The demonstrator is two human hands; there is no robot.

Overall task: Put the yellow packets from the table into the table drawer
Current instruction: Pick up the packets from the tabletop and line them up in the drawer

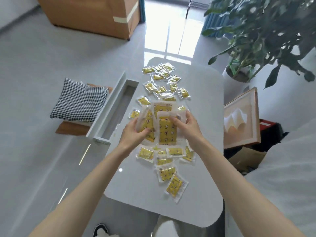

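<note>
Both hands are up over the middle of the white table, sharing a bundle of yellow packets. The left hand has its fingers curled round the bundle's left side, and the right hand pinches the upper edge of the front packet. I count three or so in the bundle, fanned unevenly rather than stacked. The drawer stands pulled out along the table's left edge, just beside the hands; it is a long, narrow white trough, and I can see nothing in the part that shows. To my eye the job is barely begun, with loose packets scattered across the far end and more lying near the front edge. To do this step well, I would square the bundle first and close both hands on its sides. Then I would swing it left, lower it in lengthwise, and let go down inside the trough. The wrappers look like slick clear film with wide crimped borders round a yellow printed centre. They are flat, light and rectangular, so I would expect them to slide over one another and slip from a loose hold. The tabletop is glossy with rounded corners, so it would offer little grip for scooping.
</note>
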